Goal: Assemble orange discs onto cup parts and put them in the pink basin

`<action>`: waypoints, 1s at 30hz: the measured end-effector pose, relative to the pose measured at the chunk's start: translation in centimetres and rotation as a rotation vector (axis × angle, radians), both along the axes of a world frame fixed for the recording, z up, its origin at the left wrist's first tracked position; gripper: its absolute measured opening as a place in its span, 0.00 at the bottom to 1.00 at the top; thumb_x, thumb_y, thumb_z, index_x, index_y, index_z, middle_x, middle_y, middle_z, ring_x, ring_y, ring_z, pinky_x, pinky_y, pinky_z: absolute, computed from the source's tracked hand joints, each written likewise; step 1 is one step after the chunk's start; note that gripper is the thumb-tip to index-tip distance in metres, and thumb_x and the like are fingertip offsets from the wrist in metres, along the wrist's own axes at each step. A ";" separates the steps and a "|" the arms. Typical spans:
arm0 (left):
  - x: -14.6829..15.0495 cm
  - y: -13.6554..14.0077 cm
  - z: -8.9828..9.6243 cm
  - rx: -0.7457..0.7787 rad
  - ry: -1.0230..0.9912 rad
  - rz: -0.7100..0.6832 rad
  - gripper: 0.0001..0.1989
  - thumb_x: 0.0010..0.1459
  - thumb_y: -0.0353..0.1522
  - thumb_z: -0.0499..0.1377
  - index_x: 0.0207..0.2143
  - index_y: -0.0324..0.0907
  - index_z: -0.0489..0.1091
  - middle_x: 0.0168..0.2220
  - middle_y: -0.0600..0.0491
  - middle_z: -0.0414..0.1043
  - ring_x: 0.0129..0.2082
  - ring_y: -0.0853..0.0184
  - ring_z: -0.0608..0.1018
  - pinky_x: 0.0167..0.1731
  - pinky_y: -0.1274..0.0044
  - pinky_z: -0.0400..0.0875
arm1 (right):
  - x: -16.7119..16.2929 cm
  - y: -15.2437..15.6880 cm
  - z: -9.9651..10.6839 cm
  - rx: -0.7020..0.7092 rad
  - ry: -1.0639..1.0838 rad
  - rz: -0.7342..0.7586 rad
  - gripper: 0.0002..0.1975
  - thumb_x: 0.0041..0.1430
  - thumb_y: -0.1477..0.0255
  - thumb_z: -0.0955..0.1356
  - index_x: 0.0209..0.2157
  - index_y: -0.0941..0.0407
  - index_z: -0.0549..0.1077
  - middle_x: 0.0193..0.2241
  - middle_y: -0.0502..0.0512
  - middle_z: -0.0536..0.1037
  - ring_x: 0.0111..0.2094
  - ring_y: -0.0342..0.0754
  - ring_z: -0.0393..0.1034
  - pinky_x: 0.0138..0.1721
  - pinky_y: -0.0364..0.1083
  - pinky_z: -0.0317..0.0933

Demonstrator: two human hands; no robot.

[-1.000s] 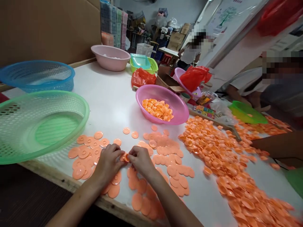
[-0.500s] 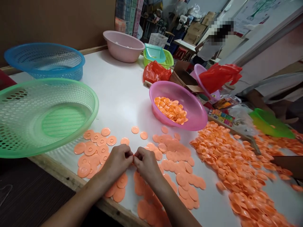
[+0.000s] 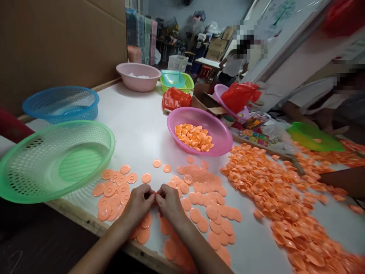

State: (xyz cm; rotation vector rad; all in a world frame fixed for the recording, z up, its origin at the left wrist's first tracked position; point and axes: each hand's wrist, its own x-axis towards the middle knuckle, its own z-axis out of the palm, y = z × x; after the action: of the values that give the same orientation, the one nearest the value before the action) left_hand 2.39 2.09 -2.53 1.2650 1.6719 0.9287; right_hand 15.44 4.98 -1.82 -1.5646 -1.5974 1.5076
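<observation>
My left hand (image 3: 140, 202) and my right hand (image 3: 169, 202) meet at the fingertips above the table's near side, both closed in a pinch. A sliver of orange shows between them, but the fingers hide most of it. Flat round orange plastic discs (image 3: 212, 211) lie around and under my hands, many of them overlapping. Another group of discs (image 3: 114, 190) is spread to the left of my left hand. Beyond my hands, a pink basin (image 3: 224, 139) holds small orange cup-shaped pieces (image 3: 194, 137).
To the right spreads a large heap of orange cup-shaped pieces (image 3: 265, 182). A green colander (image 3: 111, 146) and a blue basket (image 3: 31, 104) stand on the left. Farther back are a pale pink basin (image 3: 137, 83) and a red plastic bag (image 3: 176, 99). Other people are in the background.
The view has tilted up slightly and shifted, so the table's things sit in new places in the picture. My hands stay pinched together over the discs.
</observation>
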 end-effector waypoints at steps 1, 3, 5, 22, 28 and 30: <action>0.0 -0.2 0.0 0.011 -0.005 0.000 0.09 0.50 0.36 0.57 0.21 0.40 0.68 0.22 0.55 0.71 0.26 0.67 0.71 0.26 0.77 0.62 | 0.1 -0.2 -0.1 0.006 -0.004 0.006 0.07 0.47 0.79 0.63 0.22 0.53 0.63 0.11 0.41 0.64 0.10 0.43 0.62 0.09 0.39 0.54; -0.4 -0.4 0.3 0.000 -0.032 -0.050 0.11 0.49 0.37 0.58 0.21 0.39 0.70 0.21 0.54 0.71 0.25 0.67 0.72 0.26 0.78 0.63 | 0.3 -0.4 0.1 -0.025 -0.035 0.048 0.08 0.46 0.81 0.63 0.21 0.54 0.63 0.09 0.41 0.63 0.10 0.44 0.63 0.09 0.39 0.55; -1.4 -0.5 0.7 -0.019 -0.072 -0.064 0.13 0.50 0.40 0.59 0.22 0.39 0.73 0.20 0.54 0.71 0.23 0.67 0.72 0.25 0.77 0.64 | 0.8 0.2 1.3 -0.046 -0.036 0.076 0.08 0.45 0.82 0.63 0.21 0.54 0.65 0.08 0.42 0.64 0.10 0.45 0.64 0.10 0.39 0.56; 3.8 -3.4 9.3 0.229 -0.623 0.076 0.19 0.50 0.40 0.67 0.43 0.41 0.77 0.45 0.48 0.79 0.45 0.61 0.80 0.45 0.74 0.78 | 3.8 -1.9 8.5 0.560 0.260 -0.128 0.04 0.57 0.72 0.65 0.32 0.56 0.72 0.22 0.48 0.73 0.20 0.42 0.67 0.20 0.41 0.63; 4.6 -5.6 6.9 0.292 -0.493 0.045 0.17 0.52 0.39 0.66 0.44 0.44 0.77 0.45 0.50 0.79 0.46 0.62 0.80 0.46 0.77 0.77 | 4.0 -6.5 6.8 0.849 0.152 -0.283 0.14 0.59 0.79 0.63 0.46 0.51 0.69 0.40 0.52 0.75 0.35 0.44 0.72 0.28 0.41 0.67; 4.9 -6.2 6.4 0.331 -0.425 0.016 0.16 0.54 0.39 0.65 0.45 0.46 0.77 0.47 0.51 0.79 0.48 0.63 0.79 0.47 0.78 0.76 | 4.0 -7.0 6.7 0.901 0.167 -0.287 0.16 0.59 0.82 0.62 0.46 0.50 0.69 0.38 0.51 0.75 0.35 0.43 0.71 0.30 0.41 0.67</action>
State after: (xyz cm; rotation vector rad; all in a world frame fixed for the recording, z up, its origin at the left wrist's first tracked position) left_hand 7.26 -4.12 3.89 1.1595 1.2297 1.4170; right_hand 19.46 -2.03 4.85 -1.0417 -1.5377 0.5848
